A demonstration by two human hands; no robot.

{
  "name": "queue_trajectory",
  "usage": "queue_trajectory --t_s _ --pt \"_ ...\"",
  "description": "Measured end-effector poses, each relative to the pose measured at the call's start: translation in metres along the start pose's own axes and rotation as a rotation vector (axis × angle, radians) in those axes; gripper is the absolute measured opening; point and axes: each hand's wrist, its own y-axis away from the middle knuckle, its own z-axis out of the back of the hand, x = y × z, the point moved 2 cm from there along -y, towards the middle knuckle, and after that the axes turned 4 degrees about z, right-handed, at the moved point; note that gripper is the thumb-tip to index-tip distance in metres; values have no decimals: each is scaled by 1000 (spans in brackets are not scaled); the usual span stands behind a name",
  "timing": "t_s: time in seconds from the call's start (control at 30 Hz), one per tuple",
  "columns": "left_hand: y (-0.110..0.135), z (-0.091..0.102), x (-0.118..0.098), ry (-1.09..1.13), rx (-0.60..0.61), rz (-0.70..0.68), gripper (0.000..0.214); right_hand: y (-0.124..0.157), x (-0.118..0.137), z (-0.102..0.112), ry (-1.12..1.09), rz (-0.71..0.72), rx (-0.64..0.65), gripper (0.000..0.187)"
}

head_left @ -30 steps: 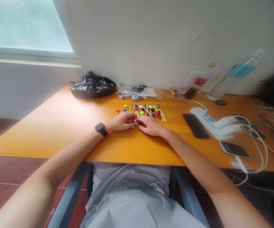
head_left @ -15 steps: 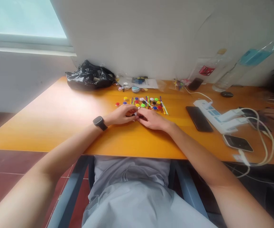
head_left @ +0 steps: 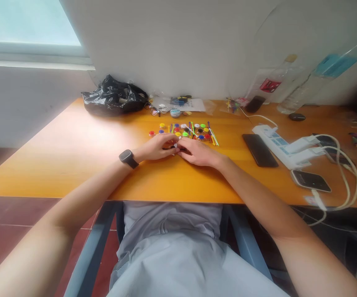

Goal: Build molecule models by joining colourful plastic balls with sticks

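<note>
My left hand (head_left: pixel 158 147), with a black watch (head_left: pixel 128 158) on its wrist, meets my right hand (head_left: pixel 198 152) just above the table's middle. The fingers of both are closed together at one spot. A small whitish and dark piece (head_left: pixel 174 146) shows between the fingertips; its kind is too small to make out. Right behind the hands lie several small round pieces with coloured tops, such as a red one (head_left: pixel 151 133), a yellow one (head_left: pixel 162 125) and a green one (head_left: pixel 202 126). Thin coloured plastic sticks (head_left: pixel 213 134) lie among them and at their right.
A black plastic bag (head_left: pixel 115 97) sits at the back left, with eyeglasses (head_left: pixel 154 110) and a round tin (head_left: pixel 175 112) beside it. To the right are a dark phone (head_left: pixel 259 150), a white power strip (head_left: pixel 279 146) with cables, another phone (head_left: pixel 311 180) and a clear bottle (head_left: pixel 299 93).
Both hands stay together with almost the same grip. The view has shifted slightly. At the far right, another person's hand has gone from view, and colourful small items show there.
</note>
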Motion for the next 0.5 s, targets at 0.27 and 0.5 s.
queue_trajectory --t_s 0.27,0.5 --pt "0 1 -3 10 -2 18 28 0 1 0 9 0 12 6" --pt "0 2 -6 24 9 23 28 0 2 0 5 0 12 6"
